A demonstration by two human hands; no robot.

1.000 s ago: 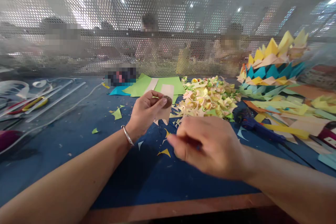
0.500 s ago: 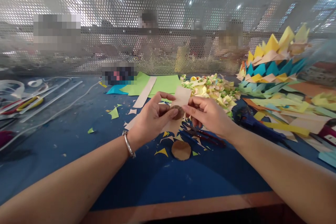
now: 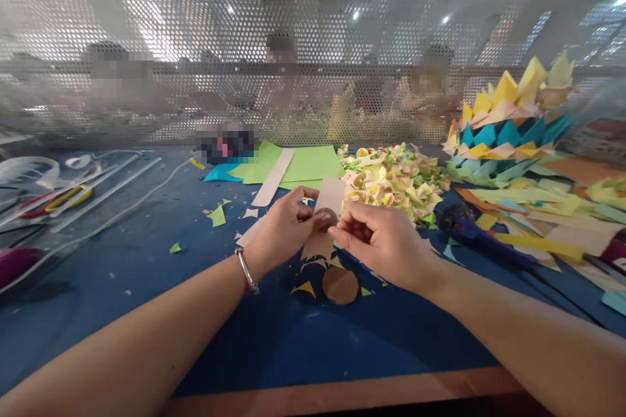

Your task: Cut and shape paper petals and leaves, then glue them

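Observation:
My left hand (image 3: 286,221) is closed on a pale pink paper strip (image 3: 328,194), its thumb pressing a small brown cardboard disc (image 3: 327,217) flat against the paper. At the disc's right edge, my right hand (image 3: 374,234) has its fingers curled and its thumb and forefinger pinched together. Whatever lies between those fingers is hidden from view. Below both hands, a larger round cardboard disc (image 3: 340,285) rests on the blue table (image 3: 274,339). A yellow paper scrap (image 3: 306,288) and other cut-offs surround it.
Green sheets (image 3: 313,166) lie behind my hands, beside a heap of small folded papers (image 3: 396,182). A tiered folded-paper piece (image 3: 508,124) stands back right. A blue glue gun (image 3: 484,238) sits among paper strips at right. Scissors (image 3: 68,199) and clear sticks (image 3: 107,195) lie left.
The paper strip and disc have shifted slightly left and down within the view. My right hand has turned, its fingers more curled, and now covers most of the scissors seen under it before.

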